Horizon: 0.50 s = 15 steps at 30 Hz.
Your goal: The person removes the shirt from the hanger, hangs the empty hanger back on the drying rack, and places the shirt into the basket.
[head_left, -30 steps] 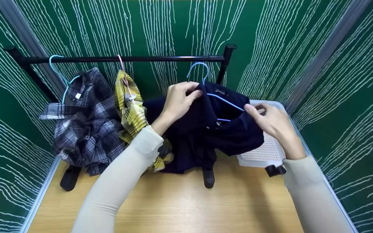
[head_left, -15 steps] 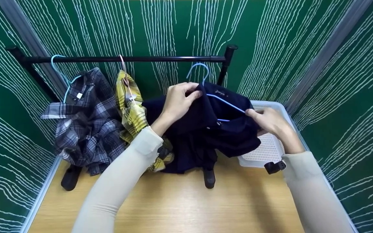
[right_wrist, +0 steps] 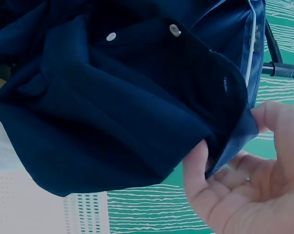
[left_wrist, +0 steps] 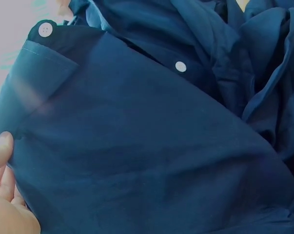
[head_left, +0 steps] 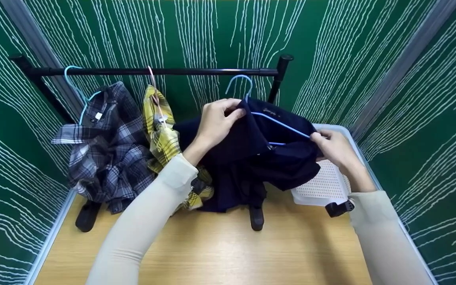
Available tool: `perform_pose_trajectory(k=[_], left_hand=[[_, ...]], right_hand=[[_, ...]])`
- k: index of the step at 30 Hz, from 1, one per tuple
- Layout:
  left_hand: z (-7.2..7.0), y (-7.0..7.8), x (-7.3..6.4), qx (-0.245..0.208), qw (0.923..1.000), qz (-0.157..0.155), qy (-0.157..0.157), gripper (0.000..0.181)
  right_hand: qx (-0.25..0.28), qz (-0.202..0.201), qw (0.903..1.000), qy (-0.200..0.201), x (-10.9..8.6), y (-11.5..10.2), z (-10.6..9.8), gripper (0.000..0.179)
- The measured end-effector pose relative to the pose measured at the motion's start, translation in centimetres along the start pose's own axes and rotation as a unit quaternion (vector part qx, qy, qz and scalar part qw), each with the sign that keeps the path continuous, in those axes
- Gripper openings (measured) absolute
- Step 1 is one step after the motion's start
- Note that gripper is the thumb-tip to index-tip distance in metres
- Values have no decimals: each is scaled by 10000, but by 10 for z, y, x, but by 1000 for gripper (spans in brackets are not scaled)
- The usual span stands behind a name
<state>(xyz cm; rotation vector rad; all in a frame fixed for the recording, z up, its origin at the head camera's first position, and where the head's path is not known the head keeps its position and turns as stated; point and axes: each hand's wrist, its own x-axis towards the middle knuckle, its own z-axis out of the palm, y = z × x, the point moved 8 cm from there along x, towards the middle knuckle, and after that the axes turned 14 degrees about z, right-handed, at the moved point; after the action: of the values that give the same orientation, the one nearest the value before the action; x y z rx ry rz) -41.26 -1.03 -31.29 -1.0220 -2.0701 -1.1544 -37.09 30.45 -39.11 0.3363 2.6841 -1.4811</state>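
Observation:
A dark navy shirt (head_left: pixel 232 148) with white buttons hangs bunched around a light blue hanger (head_left: pixel 281 123), held between both hands. My left hand (head_left: pixel 217 123) pinches the shirt by its collar edge, close under the hanger's hook. The hook overlaps the lower edge of the black rail (head_left: pixel 196 71). On the other side, my right hand (head_left: pixel 337 149) pinches the cloth near the hanger's right end. In the right wrist view, thumb and fingers grip a navy fold (right_wrist: pixel 237 134) of the shirt. The neck opening faces up, with the hanger's bars showing inside.
A grey plaid shirt (head_left: pixel 109 146) on a turquoise hanger (head_left: pixel 71 81) hangs at the rail's left. Beside it is a yellow plaid shirt (head_left: pixel 164 142) on a pink hanger. A white perforated basket (head_left: pixel 323 184) stands on the wooden table (head_left: pixel 220 253) at right, below my right hand.
My right hand has moved right and its fingers have closed on the shirt near the hanger's end, drawing the neck opening wider. The left hand keeps its pinch, and the hook shifts slightly left.

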Motion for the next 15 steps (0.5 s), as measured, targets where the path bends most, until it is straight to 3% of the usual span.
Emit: perform_pose_trajectory(k=[9,15], left_hand=[[-5,-2,-1,-35,9999,-86,40,21],[-6,-6,-1,-49,9999,-126,42,22]], right_hand=[[1193,183,9917,-437,7,15,3,21],[1796,50,9813,-687,5,17,6,29]])
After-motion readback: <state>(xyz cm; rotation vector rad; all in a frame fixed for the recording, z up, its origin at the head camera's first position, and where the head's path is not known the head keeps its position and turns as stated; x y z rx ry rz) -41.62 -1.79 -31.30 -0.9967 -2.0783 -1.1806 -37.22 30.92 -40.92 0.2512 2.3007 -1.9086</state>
